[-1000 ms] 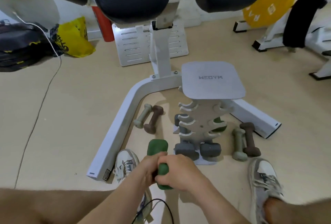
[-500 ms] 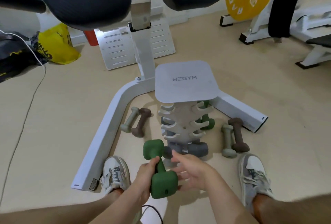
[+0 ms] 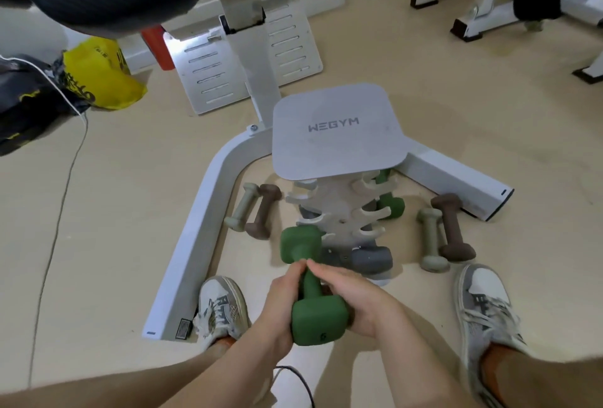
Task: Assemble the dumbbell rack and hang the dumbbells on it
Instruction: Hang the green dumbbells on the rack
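We see the left hand [image 3: 281, 301] and right hand [image 3: 354, 298] both curled round the handle of a dark green rubber-coated dumbbell [image 3: 309, 282], fingers pressed together. It is held low, just in front of the pale tree-shaped dumbbell rack [image 3: 339, 208]. Its far head seems to reach the lower left hooks, though blur leaves us unsure.

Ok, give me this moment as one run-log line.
left hand + right hand: grip green dumbbell by handle | rack: upright, grey dumbbell at base, second green dumbbell at right | floor: sage dumbbells, brown dumbbells loose
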`<state>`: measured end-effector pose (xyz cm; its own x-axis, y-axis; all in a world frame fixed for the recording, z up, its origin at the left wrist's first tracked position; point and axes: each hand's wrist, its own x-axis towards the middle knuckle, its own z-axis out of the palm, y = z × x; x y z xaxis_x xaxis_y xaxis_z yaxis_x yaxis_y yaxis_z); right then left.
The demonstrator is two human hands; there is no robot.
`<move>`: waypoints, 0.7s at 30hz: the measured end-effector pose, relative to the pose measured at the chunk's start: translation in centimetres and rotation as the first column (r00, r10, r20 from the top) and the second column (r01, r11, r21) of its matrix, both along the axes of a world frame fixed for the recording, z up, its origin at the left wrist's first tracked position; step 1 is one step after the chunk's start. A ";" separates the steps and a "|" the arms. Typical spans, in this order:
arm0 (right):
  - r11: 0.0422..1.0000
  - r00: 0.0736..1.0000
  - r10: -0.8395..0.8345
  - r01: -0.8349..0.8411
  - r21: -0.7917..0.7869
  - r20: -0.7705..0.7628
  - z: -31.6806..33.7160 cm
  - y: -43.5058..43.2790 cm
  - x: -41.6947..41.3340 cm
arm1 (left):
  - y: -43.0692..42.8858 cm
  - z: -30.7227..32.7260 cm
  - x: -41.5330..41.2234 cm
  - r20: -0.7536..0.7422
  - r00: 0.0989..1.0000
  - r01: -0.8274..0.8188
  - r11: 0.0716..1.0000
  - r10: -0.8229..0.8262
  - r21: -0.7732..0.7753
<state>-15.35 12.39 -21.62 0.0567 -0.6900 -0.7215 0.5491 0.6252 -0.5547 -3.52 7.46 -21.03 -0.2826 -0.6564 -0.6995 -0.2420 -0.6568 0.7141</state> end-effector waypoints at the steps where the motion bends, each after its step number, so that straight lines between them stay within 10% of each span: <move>1: 0.999 0.999 0.026 -0.027 -0.017 -0.035 0.3 -0.2 0.1 | -0.3 -0.2 0.3 0.011 1.000 0.025 1.000 -0.025 -0.016; 9: 0.988 0.988 0.154 -0.154 -0.005 0.020 0.4 -1.0 1.3 | -1.2 -1.4 1.4 -0.010 0.999 -0.042 0.999 0.042 0.015; 21: 0.914 0.901 -0.400 0.407 -0.006 0.168 -1.8 -4.2 1.6 | -9.5 -2.5 -2.5 -0.266 0.947 -0.140 0.975 0.182 0.170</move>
